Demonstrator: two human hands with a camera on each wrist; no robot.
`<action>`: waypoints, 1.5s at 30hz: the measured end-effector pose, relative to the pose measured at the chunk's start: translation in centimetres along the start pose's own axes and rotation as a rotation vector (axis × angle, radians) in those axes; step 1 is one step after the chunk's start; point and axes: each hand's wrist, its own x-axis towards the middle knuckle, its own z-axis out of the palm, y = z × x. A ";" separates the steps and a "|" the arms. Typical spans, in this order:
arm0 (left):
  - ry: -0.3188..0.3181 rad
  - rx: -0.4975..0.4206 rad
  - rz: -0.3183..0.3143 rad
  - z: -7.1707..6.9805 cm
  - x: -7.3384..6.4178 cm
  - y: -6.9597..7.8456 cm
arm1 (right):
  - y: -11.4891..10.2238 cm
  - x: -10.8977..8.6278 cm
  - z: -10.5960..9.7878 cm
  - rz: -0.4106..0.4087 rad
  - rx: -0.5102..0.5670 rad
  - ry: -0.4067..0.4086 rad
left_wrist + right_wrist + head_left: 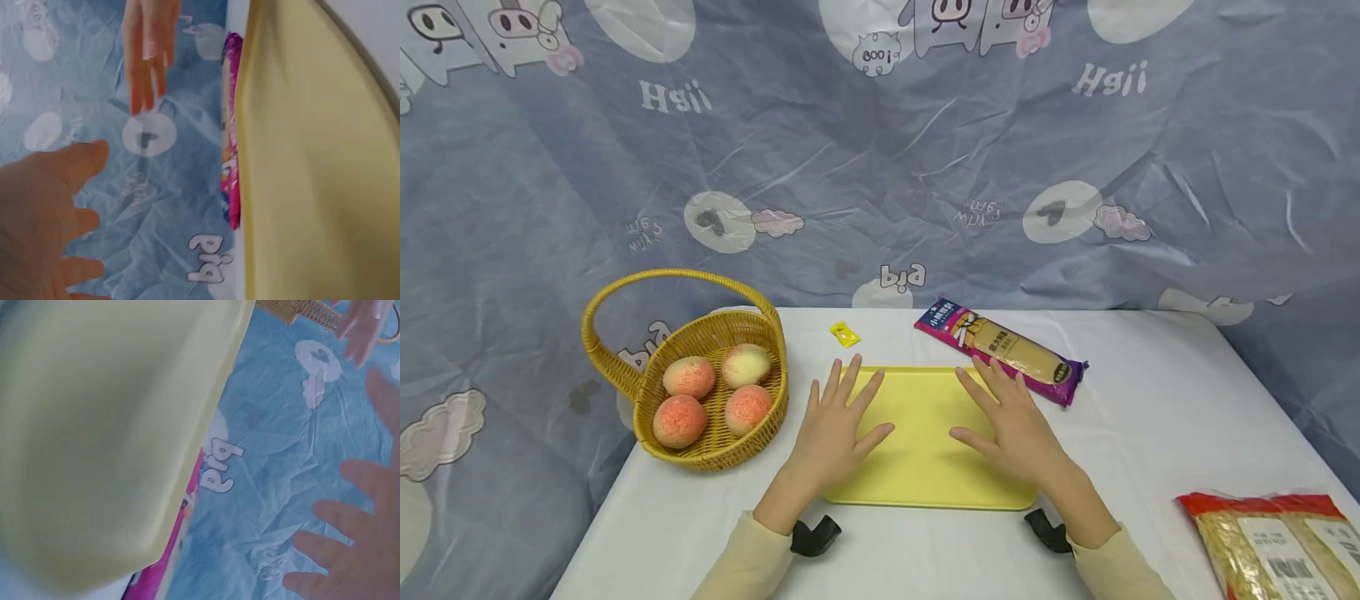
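Note:
Both hands hover over a yellow tray [925, 433] in the head view, palms down with fingers spread and nothing held. The left hand [837, 425] overlaps the tray's left side, its thumb pointing inward. Over the right side is the right hand [1013, 425], its fingertips close to a purple noodle packet [1006, 343] lying behind the tray. In the left wrist view the left hand [47, 219] shows at the lower left, with the tray [312, 156] at right. The right wrist view shows the right hand [350, 544] with its fingers apart, and the tray [119, 425].
A wicker basket [777, 400] with a tall handle stands at the left, holding several peaches [680, 421]. Behind the tray lies a small yellow sachet [845, 334]. A red-edged bag [1273, 542] is at the near right corner. A patterned blue cloth [865, 167] hangs behind the white table [1165, 417].

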 end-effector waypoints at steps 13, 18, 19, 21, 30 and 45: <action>0.414 -0.349 -0.130 -5.2 -2.4 -7.6 | 3.2 -2.8 -0.2 0.224 0.271 0.270; 0.377 -0.471 -0.254 -5.8 -3.4 -11.1 | 4.2 -3.3 -0.1 0.375 0.353 0.187; 0.355 -0.488 -0.271 -5.8 -3.6 -11.7 | 4.5 -3.4 -0.1 0.405 0.367 0.163; 0.304 -0.513 -0.297 -5.8 -3.9 -12.7 | 4.9 -3.6 0.1 0.456 0.378 0.117; 0.093 -0.580 -0.370 -5.0 -4.6 -15.2 | 6.7 -4.2 1.0 0.570 0.426 -0.037; -0.079 -0.559 -0.418 -3.8 -4.7 -16.7 | 6.9 -4.5 2.1 0.526 0.364 -0.072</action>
